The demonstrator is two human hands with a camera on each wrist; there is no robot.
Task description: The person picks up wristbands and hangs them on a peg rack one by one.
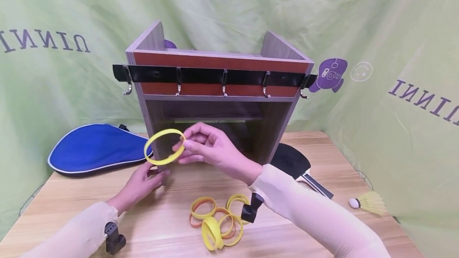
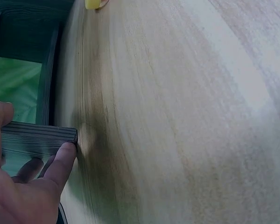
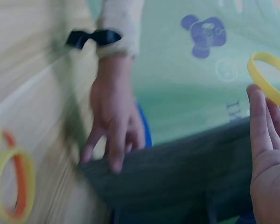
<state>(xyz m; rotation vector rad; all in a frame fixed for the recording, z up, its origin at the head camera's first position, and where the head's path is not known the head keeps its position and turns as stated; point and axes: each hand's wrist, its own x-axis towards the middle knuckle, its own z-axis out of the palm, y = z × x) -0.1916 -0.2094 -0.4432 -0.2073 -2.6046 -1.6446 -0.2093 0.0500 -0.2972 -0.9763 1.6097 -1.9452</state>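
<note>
My right hand [image 1: 218, 150] pinches a yellow wristband [image 1: 163, 162] between thumb and fingers, held up in front of the left part of a wooden shelf unit [image 1: 143, 110]. In the right wrist view the same wristband [image 3: 263, 84] sits at the fingertips. Low on the unit's left side panel, my left hand [image 1: 138, 184] grips the board's front edge near the table; the left wrist view shows thumb and fingers on either side of that panel [image 2: 39, 135]. A black rail [image 1: 204, 75] with several metal hooks [image 1: 224, 85] crosses the unit's top front, and no band hangs there.
Several yellow wristbands [image 1: 211, 232] and orange wristbands [image 1: 195, 223] lie on the wooden table [image 1: 161, 226] in front. A blue paddle case [image 1: 97, 148] lies left, a black table tennis paddle [image 1: 290, 160] right, with a yellow shuttlecock [image 1: 369, 203] farther right. Green curtain [image 1: 376, 130] surrounds the table.
</note>
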